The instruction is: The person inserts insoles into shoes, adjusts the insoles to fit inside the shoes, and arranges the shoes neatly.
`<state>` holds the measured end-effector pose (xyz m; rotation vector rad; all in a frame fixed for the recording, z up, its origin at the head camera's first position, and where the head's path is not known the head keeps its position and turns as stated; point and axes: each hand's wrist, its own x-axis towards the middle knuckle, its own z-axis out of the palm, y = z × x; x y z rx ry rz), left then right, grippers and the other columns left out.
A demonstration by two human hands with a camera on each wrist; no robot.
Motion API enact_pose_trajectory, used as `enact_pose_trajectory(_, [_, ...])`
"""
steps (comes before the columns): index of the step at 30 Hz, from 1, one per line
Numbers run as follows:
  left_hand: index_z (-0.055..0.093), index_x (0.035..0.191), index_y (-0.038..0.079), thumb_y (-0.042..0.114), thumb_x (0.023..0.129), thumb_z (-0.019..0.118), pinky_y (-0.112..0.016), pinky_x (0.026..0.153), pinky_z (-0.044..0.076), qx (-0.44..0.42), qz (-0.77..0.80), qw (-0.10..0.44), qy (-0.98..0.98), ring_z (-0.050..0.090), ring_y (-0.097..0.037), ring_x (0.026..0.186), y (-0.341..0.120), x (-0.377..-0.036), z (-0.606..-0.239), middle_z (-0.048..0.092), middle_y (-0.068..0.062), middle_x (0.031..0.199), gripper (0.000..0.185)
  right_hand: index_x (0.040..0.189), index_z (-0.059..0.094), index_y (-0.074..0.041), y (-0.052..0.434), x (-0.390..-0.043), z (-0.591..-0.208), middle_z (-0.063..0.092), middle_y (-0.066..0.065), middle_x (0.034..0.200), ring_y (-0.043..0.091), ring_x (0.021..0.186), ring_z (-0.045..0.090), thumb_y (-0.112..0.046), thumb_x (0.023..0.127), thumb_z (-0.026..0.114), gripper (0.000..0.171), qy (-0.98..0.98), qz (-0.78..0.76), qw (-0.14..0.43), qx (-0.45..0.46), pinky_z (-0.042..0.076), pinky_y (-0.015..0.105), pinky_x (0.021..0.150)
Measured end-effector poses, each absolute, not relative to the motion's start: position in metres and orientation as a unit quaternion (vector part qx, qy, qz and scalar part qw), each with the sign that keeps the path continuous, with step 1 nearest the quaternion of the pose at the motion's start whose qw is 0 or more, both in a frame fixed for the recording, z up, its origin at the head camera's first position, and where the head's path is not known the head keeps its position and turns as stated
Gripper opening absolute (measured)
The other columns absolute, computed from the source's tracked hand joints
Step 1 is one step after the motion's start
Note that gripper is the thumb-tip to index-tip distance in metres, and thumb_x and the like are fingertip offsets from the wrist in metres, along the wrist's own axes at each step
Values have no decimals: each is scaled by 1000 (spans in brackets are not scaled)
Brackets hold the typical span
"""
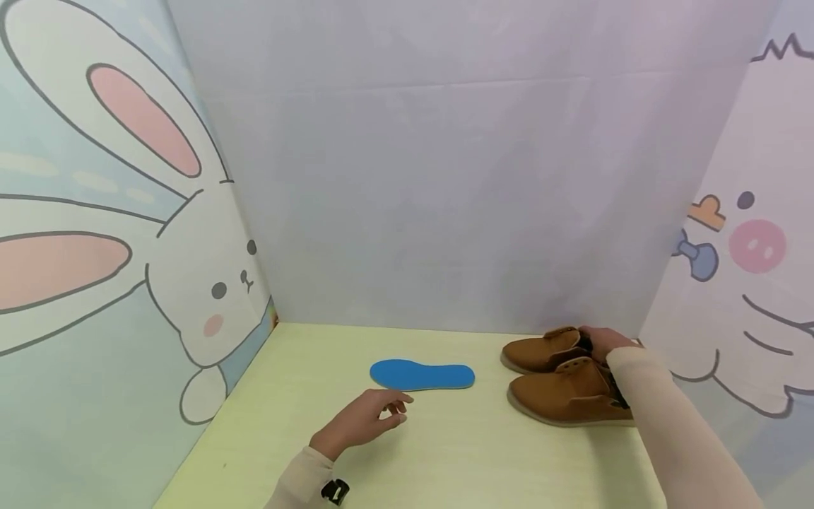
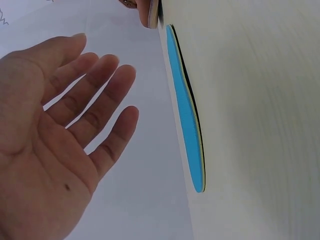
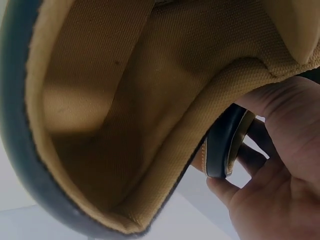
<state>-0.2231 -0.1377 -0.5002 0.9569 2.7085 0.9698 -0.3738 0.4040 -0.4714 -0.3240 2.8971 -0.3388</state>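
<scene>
Right grip at the far shoe, left grip by the insole

Far shoe: brown, toe to the left, at the right of the tabletop, near the back sheet.

Near shoe: its match, toe likewise to the left, just beside the far shoe on the wearer's side.

Insole: one, blue, flat on the tabletop, left of both shoes and well apart from them.

Left grip: fingers loosely spread and slightly bent, nothing held; hangs just beside the insole, not touching it.

Right grip: at the far shoe's heel; thumb and fingers appear to pinch the heel's edge, though the near shoe fills much of the right wrist view and masks part of the hold.

Black strap: one, at the left cuff.

Side panels: rabbit at left, second cartoon figure at right.

Step in hand, by judgement: taking hold of the far shoe; the insole lies unheld.

Next move, by judgement: calls for a firm pinch on that heel and care that the near shoe is not dragged along.
</scene>
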Motion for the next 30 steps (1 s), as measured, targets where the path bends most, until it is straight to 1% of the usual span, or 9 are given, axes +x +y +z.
enact_pose_trajectory(6, [65, 134, 17, 23, 104, 62, -39, 87, 55, 316, 316, 55, 893, 63, -2, 98, -138, -223, -501, 66, 13, 106, 31, 146, 35, 15, 406, -379, -471, 42, 46, 137, 50, 105, 58, 19, 87, 53, 62, 983, -108, 107, -102, 47, 46, 71])
enact_pose_trajectory(10, [65, 135, 13, 23, 104, 62, -40, 87, 56, 323, 314, 53, 891, 63, -2, 98, -138, -224, -503, 66, 13, 107, 32, 148, 32, 14, 409, -378, -468, 40, 46, 139, 59, 117, 49, 19, 87, 52, 64, 981, -111, 120, -101, 49, 50, 74])
enact_pose_trajectory(12, [64, 135, 13, 22, 104, 61, -40, 86, 56, 325, 316, 54, 889, 63, -2, 98, -138, -225, -504, 66, 13, 107, 32, 151, 27, 13, 409, -375, -462, 33, 47, 143, 54, 108, 55, 21, 85, 48, 70, 976, -138, 142, -93, 48, 44, 67])
enact_pose_trajectory(14, [64, 136, 12, 21, 104, 61, -40, 86, 56, 326, 318, 56, 889, 63, -2, 99, -137, -225, -504, 66, 13, 107, 33, 154, 22, 12, 407, -371, -453, 26, 48, 146, 42, 88, 59, 22, 82, 46, 76, 967, -174, 167, -85, 42, 38, 58])
enact_pose_trajectory(16, [64, 136, 12, 21, 104, 61, -40, 86, 56, 325, 320, 60, 888, 63, -2, 99, -137, -225, -505, 66, 13, 107, 33, 155, 18, 11, 405, -367, -445, 21, 49, 147, 29, 73, 55, 21, 81, 46, 80, 957, -204, 190, -81, 41, 34, 53])
enact_pose_trajectory(18, [64, 136, 13, 23, 105, 61, -40, 87, 56, 324, 320, 61, 888, 62, -2, 99, -138, -225, -505, 66, 13, 107, 33, 155, 19, 10, 402, -363, -436, 19, 49, 147, 24, 69, 52, 18, 81, 48, 80, 951, -218, 202, -80, 43, 34, 53])
enact_pose_trajectory(21, [64, 136, 15, 25, 105, 60, -41, 88, 55, 324, 321, 59, 888, 63, -2, 100, -138, -224, -504, 66, 14, 107, 33, 152, 26, 13, 399, -358, -425, 24, 49, 146, 32, 82, 57, 11, 84, 53, 73, 956, -198, 190, -104, 45, 37, 60])
enact_pose_trajectory(26, [64, 135, 16, 25, 104, 61, -39, 88, 55, 323, 324, 58, 887, 63, -2, 99, -141, -219, -500, 66, 13, 107, 32, 140, 44, 15, 391, -344, -414, 48, 45, 131, 55, 110, 55, -4, 92, 57, 53, 967, -156, 123, -159, 52, 51, 75])
enact_pose_trajectory(30, [65, 134, 16, 25, 104, 61, -39, 88, 55, 324, 324, 51, 888, 63, -2, 98, -144, -215, -498, 66, 13, 106, 31, 133, 54, 13, 389, -328, -411, 63, 33, 114, 48, 102, 63, -9, 97, 60, 43, 964, -162, 80, -196, 55, 55, 78])
